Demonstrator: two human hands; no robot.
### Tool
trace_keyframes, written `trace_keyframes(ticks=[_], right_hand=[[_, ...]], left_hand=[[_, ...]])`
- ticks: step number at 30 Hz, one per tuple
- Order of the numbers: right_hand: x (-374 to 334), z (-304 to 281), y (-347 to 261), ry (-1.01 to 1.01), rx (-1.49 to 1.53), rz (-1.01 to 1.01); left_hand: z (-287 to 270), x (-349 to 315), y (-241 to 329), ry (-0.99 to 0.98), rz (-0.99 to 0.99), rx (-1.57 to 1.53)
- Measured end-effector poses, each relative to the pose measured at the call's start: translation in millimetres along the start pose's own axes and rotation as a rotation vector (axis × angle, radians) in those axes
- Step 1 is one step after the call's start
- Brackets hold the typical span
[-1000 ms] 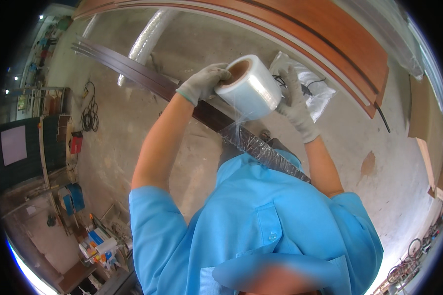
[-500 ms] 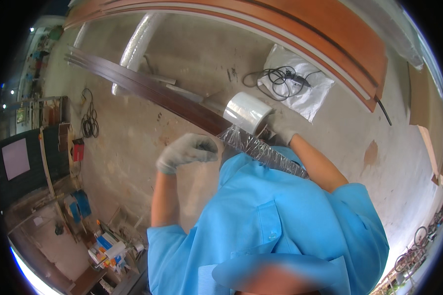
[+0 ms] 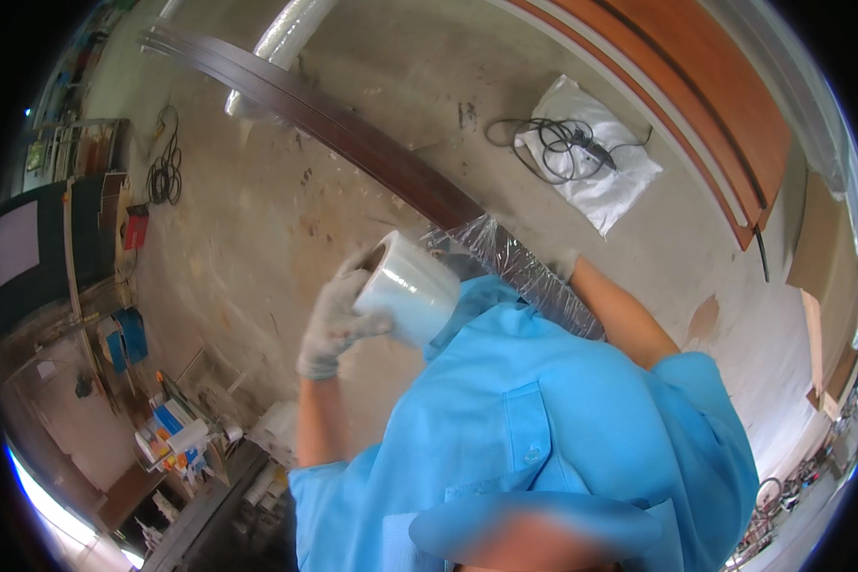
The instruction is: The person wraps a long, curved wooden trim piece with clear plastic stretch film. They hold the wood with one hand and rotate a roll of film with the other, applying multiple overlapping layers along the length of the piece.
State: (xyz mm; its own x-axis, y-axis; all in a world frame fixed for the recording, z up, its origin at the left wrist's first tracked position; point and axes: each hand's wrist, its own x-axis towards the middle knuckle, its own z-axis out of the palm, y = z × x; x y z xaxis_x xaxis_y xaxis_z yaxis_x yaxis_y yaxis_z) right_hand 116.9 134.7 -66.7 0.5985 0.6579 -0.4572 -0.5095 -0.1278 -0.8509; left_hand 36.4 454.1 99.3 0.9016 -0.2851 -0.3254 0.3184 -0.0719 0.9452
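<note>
A thick roll of clear stretch film is held at its left end by my gloved left hand, the thumb along the near side of the core. The roll is tilted, on the near left side of a long dark brown board. Film is wound tightly round the board's near end, and its far part is bare. On the other side of the board is my gloved right hand, close to the wrapped part. Its fingers are hidden behind the board, so their hold does not show.
A white plastic sack with a coiled black cable lies on the floor beyond. Orange-brown panels stand at the far right. A film-wrapped tube is under the board's far end. A cluttered bench stands at left.
The roll has passed from my right hand, beyond the board, to my left hand on the near side. My left hand, empty before, now grips it. The view has shifted slightly.
</note>
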Motion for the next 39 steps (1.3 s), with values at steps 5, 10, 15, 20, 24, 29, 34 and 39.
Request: trace_keyframes(ticks=[5, 10, 15, 20, 24, 29, 34, 39], right_hand=[[-39, -10, -97, 0.005, 0.006, -0.433], [-70, 19, -150, 0.095, -0.286, -0.784], [-42, 44, -96, 0.36, 0.007, -0.594], [-18, 25, -46, 0.308, 0.358, -0.511], [-18, 12, -52, 0.522, -0.417, -0.762], [-17, -2, -88, 0.301, 0.201, -0.631], [-7, -19, -110, 0.362, 0.368, -0.522], [19, -16, -94, 0.323, 0.377, -0.405]], left_hand=[[21, 27, 93, -0.081, -0.18, -0.059], [31, 76, 134, -0.167, -0.338, -0.047], [17, 95, 103, 0.037, -0.115, 0.002], [8, 111, 31, 0.453, 0.133, -0.476], [30, 147, -3, 0.358, 0.159, -0.996], [30, 173, 4, 0.463, 0.046, -1.09], [32, 158, 18, 0.462, -0.008, -1.12], [40, 143, 35, 0.391, 0.064, -1.146]])
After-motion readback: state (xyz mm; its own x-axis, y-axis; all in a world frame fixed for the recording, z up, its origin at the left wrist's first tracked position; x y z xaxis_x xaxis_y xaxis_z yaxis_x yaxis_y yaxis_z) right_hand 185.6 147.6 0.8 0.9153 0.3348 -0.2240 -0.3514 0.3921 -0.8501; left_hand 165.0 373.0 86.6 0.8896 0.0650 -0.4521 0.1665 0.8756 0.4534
